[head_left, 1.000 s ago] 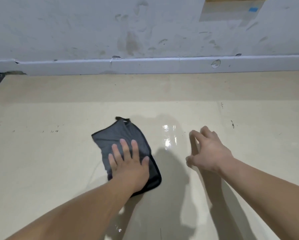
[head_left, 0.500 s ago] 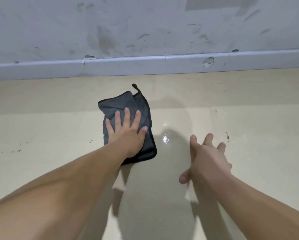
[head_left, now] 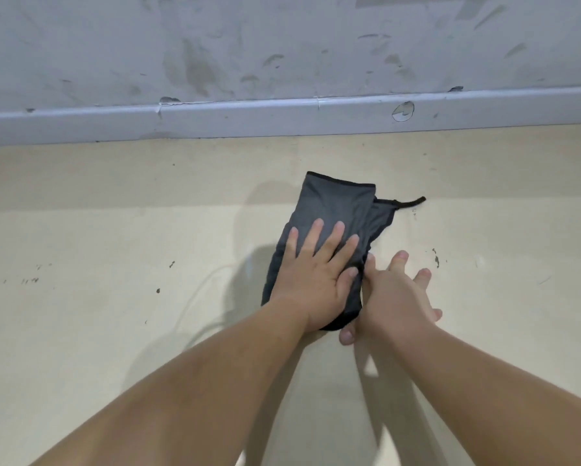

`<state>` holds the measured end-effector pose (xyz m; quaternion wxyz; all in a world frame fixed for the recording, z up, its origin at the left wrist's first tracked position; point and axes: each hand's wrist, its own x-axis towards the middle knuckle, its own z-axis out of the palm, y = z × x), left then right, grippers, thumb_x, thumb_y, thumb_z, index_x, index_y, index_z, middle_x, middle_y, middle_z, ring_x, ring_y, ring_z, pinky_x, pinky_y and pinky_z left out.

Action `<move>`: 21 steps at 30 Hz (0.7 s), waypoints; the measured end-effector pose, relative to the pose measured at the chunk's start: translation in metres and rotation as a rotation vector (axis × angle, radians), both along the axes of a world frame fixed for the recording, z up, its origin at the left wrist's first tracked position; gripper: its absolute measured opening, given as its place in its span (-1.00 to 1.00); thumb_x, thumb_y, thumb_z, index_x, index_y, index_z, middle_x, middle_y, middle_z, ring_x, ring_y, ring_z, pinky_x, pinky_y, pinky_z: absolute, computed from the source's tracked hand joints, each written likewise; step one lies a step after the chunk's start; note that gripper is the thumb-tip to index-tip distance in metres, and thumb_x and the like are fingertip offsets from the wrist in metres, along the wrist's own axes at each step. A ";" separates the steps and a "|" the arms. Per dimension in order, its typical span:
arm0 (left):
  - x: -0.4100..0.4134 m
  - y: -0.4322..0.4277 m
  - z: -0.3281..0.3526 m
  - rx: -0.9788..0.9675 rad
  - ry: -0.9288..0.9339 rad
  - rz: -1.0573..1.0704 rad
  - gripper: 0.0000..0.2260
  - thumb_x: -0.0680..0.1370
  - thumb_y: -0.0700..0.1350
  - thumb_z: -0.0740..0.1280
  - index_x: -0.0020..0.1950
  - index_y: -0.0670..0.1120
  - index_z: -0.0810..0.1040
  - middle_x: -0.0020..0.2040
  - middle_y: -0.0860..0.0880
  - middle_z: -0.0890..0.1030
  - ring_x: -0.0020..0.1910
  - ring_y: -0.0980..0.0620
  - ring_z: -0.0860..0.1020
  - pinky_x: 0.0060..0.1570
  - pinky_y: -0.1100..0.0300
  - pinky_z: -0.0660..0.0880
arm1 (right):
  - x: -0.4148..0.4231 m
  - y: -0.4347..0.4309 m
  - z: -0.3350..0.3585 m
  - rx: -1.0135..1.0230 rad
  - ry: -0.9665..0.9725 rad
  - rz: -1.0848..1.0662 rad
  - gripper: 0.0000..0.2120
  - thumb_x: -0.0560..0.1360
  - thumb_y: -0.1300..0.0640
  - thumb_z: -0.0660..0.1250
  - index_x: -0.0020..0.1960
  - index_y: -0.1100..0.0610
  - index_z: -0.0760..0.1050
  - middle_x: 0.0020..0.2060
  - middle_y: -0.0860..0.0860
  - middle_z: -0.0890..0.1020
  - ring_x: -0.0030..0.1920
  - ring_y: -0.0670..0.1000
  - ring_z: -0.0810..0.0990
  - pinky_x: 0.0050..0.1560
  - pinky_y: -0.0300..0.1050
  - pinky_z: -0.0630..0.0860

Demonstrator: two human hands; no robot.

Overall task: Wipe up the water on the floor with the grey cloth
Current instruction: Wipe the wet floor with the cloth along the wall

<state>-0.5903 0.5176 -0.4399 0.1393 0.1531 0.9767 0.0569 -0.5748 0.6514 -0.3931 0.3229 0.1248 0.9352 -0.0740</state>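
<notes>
The grey cloth [head_left: 336, 206] with a black hem lies folded on the cream floor [head_left: 114, 230], its hanging loop pointing right. My left hand [head_left: 312, 274] presses flat on the cloth's near half, fingers straight and spread. My right hand [head_left: 396, 297] sits just right of the cloth with fingers spread over the floor, its thumb side against the cloth's near right edge. No shiny water patch shows; a faint damp streak curves left of the cloth.
A white skirting board [head_left: 282, 116] and a scuffed grey wall [head_left: 282, 45] run across the back, a short way beyond the cloth. Small dark specks dot the floor on both sides.
My left hand slid the cloth to the right, over the spot where the water glistened. My right hand moved in from the right until it met the cloth's edge.
</notes>
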 end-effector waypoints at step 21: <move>0.201 0.005 0.011 -0.005 -0.181 0.728 -0.46 0.68 0.19 -0.25 0.62 0.15 -0.40 0.63 0.06 -0.42 0.59 -0.15 -0.44 0.51 -0.31 -0.37 | 0.137 0.039 0.004 -0.263 0.474 0.311 -0.86 0.65 0.07 0.04 -0.03 -0.01 0.35 -0.08 -0.08 0.43 0.03 0.03 0.44 -0.10 0.02 0.52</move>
